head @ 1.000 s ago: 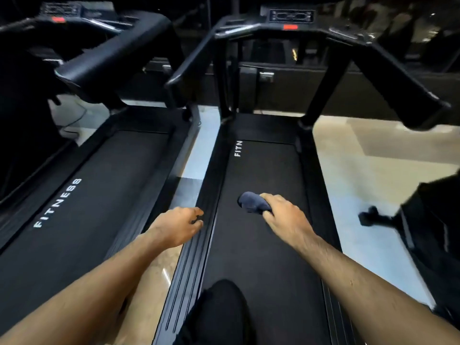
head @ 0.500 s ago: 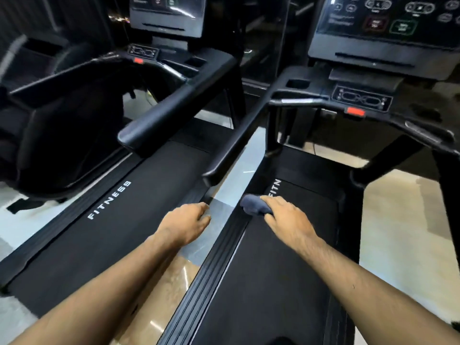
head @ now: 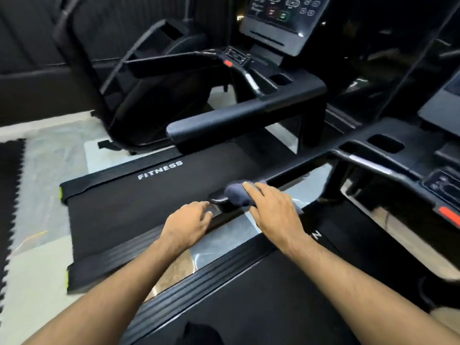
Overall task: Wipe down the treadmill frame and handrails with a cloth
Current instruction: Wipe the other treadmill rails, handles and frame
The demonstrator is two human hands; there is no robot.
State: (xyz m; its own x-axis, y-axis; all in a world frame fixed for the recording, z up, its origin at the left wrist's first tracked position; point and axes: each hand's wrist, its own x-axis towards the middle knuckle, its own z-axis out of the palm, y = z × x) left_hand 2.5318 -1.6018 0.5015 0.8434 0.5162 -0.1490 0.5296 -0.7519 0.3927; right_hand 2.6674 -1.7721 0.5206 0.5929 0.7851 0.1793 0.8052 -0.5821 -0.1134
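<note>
Black belt of the neighbouring treadmill lies far left. Next, the left hand has come up beside the handrail, fingers loosely curled, grasping nothing. Rightward, the right hand has lifted the dark cloth off the belt — it now presses it, clenched, onto the handrail's near end. Handrail wiping is probably starting.

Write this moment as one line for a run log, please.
step: wiping handrail | right hand: presses dark blue cloth on the black handrail end | left hand: empty, fingers curled, near rail end
</note>
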